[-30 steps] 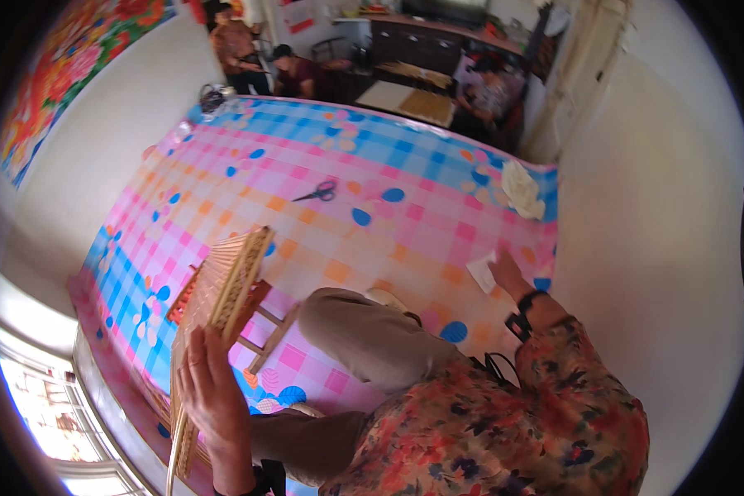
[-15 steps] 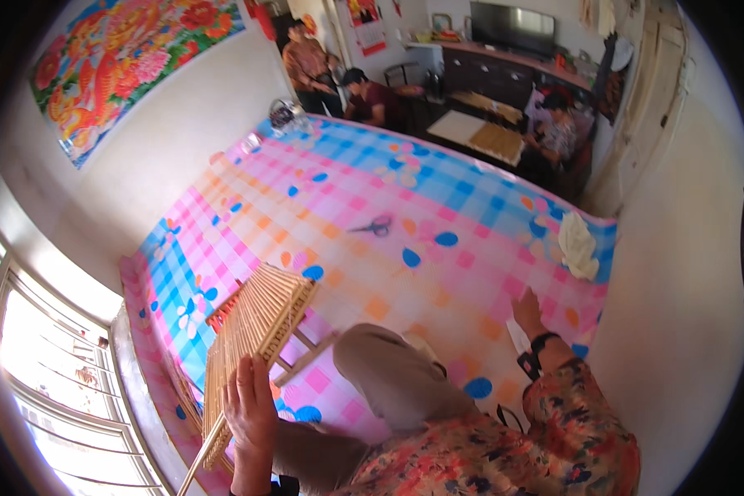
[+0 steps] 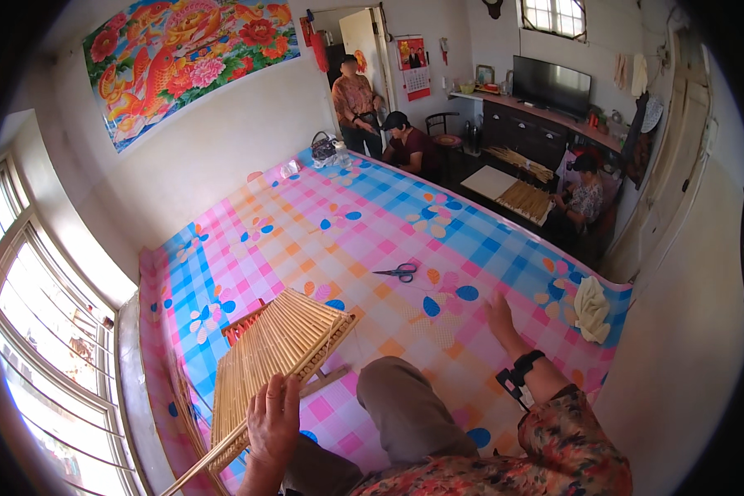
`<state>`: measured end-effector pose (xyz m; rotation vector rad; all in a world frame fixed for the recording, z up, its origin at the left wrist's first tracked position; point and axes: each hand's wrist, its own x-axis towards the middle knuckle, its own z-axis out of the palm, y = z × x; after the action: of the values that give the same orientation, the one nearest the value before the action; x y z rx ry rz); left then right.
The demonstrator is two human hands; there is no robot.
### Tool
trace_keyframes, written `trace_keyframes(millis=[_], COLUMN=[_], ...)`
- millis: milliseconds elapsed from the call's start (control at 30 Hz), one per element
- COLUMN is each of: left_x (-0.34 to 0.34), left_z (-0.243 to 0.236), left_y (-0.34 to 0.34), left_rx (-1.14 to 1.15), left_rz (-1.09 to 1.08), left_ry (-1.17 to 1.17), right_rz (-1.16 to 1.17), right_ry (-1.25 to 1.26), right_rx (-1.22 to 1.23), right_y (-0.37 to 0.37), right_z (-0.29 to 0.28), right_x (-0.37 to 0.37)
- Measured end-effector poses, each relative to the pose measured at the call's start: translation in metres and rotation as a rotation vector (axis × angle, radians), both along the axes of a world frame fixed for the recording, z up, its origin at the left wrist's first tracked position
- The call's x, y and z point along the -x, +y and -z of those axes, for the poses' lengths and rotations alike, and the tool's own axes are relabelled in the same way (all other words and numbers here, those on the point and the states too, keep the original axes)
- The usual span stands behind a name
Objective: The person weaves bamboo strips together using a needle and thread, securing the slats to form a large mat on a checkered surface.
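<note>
Apparently a steadying step: left hand [image 3: 274, 423], fingers together, grips slatted panel [image 3: 264, 360] by its edge, tilted over checked cover [image 3: 347, 248]; right hand [image 3: 503, 322] apart, fingers' closure unclear; further handling calls for firm support.

A wide, raised platform, much like a bed, fills the middle of the room, its cover [image 3: 471, 225] a bright check of pink, blue, orange and white with scattered petal shapes. Near the centre lie dark scissors [image 3: 396, 273], blades pointing left. A crumpled cream cloth [image 3: 591, 310] sits by the right edge. In the far left corner stand a dark handled bag [image 3: 323, 149] and, just left of it, a clear crinkled packet [image 3: 290, 169]. Nearer, a low wooden stand [image 3: 326, 379], partly hidden, rests on the cover. Thin straw-coloured stalks [image 3: 192, 403] lie along the near left edge.
</note>
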<state>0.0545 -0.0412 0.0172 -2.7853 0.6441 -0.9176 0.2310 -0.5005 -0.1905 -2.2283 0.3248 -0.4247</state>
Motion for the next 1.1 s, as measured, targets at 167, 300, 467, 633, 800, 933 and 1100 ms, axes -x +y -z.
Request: trace_keyframes(millis=[167,300,467,633,800,933,1100], left_x=[0.011,0.016,0.018,0.020,0.019,0.016,0.009], left_z=[0.022,0.034,0.025,0.019,0.000,-0.006,-0.006], left_y=[-0.010,-0.017,-0.022,-0.016,-0.014,-0.008,-0.007], left_rx=[0.029,0.029,0.050,0.060,0.049,0.020,0.025], left_rz=[0.006,0.006,0.009,0.007,-0.026,-0.030,-0.007], left_ry=[-0.006,0.006,0.025,0.016,-0.009,-0.056,-0.056], right_rz=[0.042,-0.133,-0.351,-0.640,-0.631,-0.647,-0.633], right_ry=[-0.336,-0.571,-0.758,-0.528,-0.477,-0.290,-0.285], right_rx=[-0.338,-0.463,-0.505,-0.123,0.006,0.000,0.388], right_y=[0.032,0.067,0.102,0.148,0.152,0.154,0.143], right_z=[-0.112,-0.208,-0.284,-0.284,-0.259,-0.253,-0.277], right_x=[-0.055,-0.063,-0.069,-0.048,-0.048,-0.063,-0.143])
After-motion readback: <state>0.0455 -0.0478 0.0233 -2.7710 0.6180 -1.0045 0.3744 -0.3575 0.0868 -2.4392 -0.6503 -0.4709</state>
